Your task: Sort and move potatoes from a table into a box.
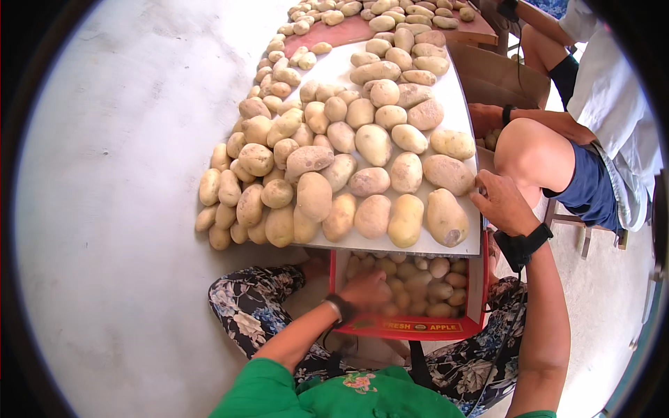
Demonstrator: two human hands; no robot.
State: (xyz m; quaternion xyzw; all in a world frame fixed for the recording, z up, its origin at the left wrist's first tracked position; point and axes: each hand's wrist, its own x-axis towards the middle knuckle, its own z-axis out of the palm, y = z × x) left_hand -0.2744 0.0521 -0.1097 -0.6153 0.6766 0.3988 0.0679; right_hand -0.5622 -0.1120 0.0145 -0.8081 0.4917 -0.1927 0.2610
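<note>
My left hand (366, 292) is blurred and reaches into a red cardboard box (418, 328) between my knees. Loose potatoes (439, 290) fill the box floor around that hand; whether its fingers hold one is hidden. At the right edge of the white tabletop (319, 241), my right hand (502, 201) has its fingers curled against the board, beside a large potato (448, 175). Whether it grips anything there is unclear. Rows of potatoes (372, 145) cover the white top, and smaller ones are heaped along its left side.
Beyond the white top, a reddish table (334, 34) carries more potatoes. To the right sits another person in dark shorts (593, 183), one hand (485, 117) low beside the table near a brown cardboard box (496, 73). A cable runs from my right wrist strap (522, 245).
</note>
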